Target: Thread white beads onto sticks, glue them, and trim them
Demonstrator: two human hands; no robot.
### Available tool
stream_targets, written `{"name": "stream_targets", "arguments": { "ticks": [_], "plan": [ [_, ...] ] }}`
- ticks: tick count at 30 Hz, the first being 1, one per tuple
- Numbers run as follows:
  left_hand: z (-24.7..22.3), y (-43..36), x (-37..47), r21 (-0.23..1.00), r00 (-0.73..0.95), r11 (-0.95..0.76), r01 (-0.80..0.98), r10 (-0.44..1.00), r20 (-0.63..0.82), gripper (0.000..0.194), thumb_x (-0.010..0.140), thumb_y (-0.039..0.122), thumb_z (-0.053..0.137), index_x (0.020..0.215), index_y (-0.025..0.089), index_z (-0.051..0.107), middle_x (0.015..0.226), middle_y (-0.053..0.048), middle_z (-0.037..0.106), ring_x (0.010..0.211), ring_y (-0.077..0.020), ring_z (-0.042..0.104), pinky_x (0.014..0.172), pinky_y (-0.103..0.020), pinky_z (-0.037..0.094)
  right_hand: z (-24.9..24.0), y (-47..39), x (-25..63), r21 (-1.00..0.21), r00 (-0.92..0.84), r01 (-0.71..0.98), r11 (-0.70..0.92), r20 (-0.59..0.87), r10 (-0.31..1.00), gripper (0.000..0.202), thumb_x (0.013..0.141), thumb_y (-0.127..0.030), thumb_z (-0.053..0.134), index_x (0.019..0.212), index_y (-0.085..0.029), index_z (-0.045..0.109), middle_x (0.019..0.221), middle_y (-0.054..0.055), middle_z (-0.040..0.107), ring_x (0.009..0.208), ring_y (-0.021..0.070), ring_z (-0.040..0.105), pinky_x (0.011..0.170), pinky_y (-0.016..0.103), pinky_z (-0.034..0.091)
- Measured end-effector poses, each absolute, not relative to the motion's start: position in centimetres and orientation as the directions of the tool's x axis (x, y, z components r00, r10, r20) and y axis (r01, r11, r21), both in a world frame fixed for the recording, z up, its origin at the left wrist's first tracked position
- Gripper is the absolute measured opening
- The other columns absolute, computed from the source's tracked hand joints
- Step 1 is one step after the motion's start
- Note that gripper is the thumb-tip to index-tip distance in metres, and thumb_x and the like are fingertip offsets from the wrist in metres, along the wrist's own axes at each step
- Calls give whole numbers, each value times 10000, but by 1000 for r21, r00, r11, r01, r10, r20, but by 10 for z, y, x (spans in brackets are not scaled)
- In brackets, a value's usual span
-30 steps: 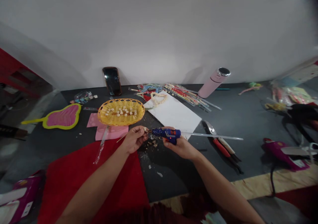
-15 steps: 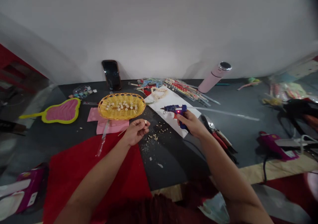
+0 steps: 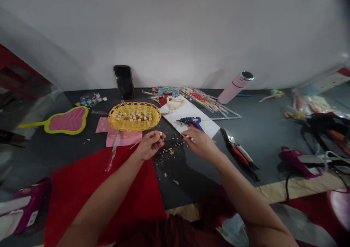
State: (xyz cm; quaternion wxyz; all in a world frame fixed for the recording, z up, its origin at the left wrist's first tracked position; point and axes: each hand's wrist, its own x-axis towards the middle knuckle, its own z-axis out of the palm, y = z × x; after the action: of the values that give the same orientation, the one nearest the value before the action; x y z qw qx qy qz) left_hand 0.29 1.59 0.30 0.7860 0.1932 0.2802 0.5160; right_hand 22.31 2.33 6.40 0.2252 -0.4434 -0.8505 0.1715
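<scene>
Your left hand (image 3: 151, 144) pinches a small pale piece (image 3: 160, 134), and your right hand (image 3: 201, 144) pinches a slim white piece (image 3: 192, 140). Both pieces look light and stiff, probably best gripped by their sides. A thin stick (image 3: 134, 145) juts out behind your left hand; your palm hides where it leads. Beyond your right hand, which covers part of its handle, the glue gun (image 3: 188, 120) lies on white paper (image 3: 210, 127).

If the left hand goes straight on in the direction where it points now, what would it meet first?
The left hand would probably meet the glue gun, nozzle end first, after crossing over the edge of the white paper. Its height is unclear, so it might pass above.
</scene>
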Motion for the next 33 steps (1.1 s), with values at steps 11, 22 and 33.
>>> {"name": "stream_targets", "arguments": {
  "ticks": [11, 22, 33],
  "plan": [
    [4, 16, 1, 590, 317, 392, -706, 920, -231, 167, 676, 183, 742, 674, 112, 591, 794, -34, 612, 593, -51, 516, 568, -182, 461, 30, 17, 183, -300, -688, 691, 657, 5, 726, 91, 868, -237, 543, 852, -175, 607, 846, 60, 576, 825, 182, 520, 764, 304, 408],
    [5, 17, 2, 579, 303, 379, -722, 925, -228, 172, 676, 180, 741, 677, 116, 582, 775, -34, 600, 597, -56, 505, 555, -182, 454, 22, 12, 176, -287, -698, 685, 670, 6, 716, 176, 867, -336, 553, 929, -192, 635, 893, 66, 593, 882, 198, 520, 826, 326, 401],
    [4, 16, 3, 594, 314, 407, -694, 913, -259, 164, 665, 172, 748, 712, 116, 602, 784, -36, 628, 582, -55, 508, 567, -194, 446, 38, 37, 212, -553, -483, 626, 550, 280, 830, 136, 904, -193, 466, 871, -199, 598, 897, 60, 601, 885, 184, 545, 817, 327, 437]
  ]
}}
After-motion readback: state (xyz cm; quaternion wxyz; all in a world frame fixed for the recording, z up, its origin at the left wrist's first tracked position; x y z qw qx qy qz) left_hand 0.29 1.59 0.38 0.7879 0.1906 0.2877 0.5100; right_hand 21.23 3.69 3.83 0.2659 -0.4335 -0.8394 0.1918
